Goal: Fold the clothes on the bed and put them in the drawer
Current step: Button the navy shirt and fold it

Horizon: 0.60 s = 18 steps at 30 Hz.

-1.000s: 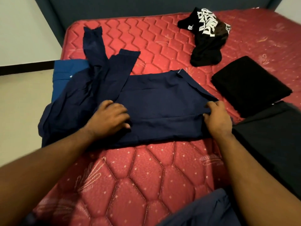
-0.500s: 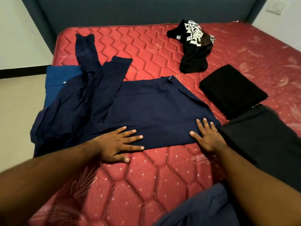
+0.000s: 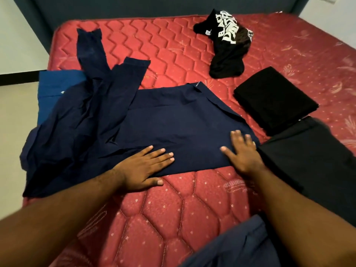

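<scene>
Both hands flat on the navy shirt (image 3: 173, 120), nothing gripped. Left hand (image 3: 142, 166) lies palm down with fingers straight and together, pointing right, on the shirt's near hem; thumb sits off the cloth on the red quilted mattress (image 3: 173, 209). Right hand (image 3: 242, 151) is palm down with fingers spread, pressing the near right corner of the folded body, heel of the hand on the mattress edge of the hem. The flat folded panel of the shirt lies between and beyond the two hands. Its left part is still bunched and crumpled, hanging toward the mattress's left edge, with two sleeves running up and away at far left. A brighter blue garment (image 3: 55, 83) sticks out from under that bunched side.

Right of the shirt: a folded black garment (image 3: 273, 99), near but apart from the shirt, and closer in a dark garment (image 3: 312, 162) just beside the right hand. Far centre-right, a crumpled black T-shirt with white lettering (image 3: 227, 45), unfolded, well apart from both hands. Another navy cloth (image 3: 231, 249) at the bottom edge, by the right forearm. Dark headboard (image 3: 154, 6) behind.
</scene>
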### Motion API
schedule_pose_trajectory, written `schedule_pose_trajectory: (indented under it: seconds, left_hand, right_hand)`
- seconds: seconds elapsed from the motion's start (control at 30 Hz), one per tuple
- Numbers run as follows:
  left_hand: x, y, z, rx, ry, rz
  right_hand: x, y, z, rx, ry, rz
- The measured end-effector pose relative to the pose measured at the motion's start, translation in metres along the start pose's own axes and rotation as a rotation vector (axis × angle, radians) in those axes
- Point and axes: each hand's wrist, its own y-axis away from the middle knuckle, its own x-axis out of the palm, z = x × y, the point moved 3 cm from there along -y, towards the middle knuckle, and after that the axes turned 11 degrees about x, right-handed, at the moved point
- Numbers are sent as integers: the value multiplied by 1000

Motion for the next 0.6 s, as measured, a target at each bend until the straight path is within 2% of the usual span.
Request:
schedule_pose_trajectory:
  seconds: [0.1,0.17,0.27,0.37,0.5,0.57,0.6]
  left_hand:
    - [0,2,-3,-27,-66,-23]
    - [-1,0,-15,-99,-147,-43]
    - [2,17,-35,-241,-76,-16]
    - [11,93,-26,-489,-18,-35]
    - [8,227,-9,-892,33,-165]
    - [-1,260,-10,-1133,28,-336]
    - [-3,265,-9,-1280,77,-483]
  right_hand:
    - [-4,4,2,72,72,-64]
    - [-3,17,48,-80,84,-146]
    - [23,55,122,-412,69,-12]
    - [37,60,124,-441,146,4]
    - [24,41,88,-199,200,28]
    - [25,52,103,-186,219,-10]
    - [30,65,121,-244,216,-43]
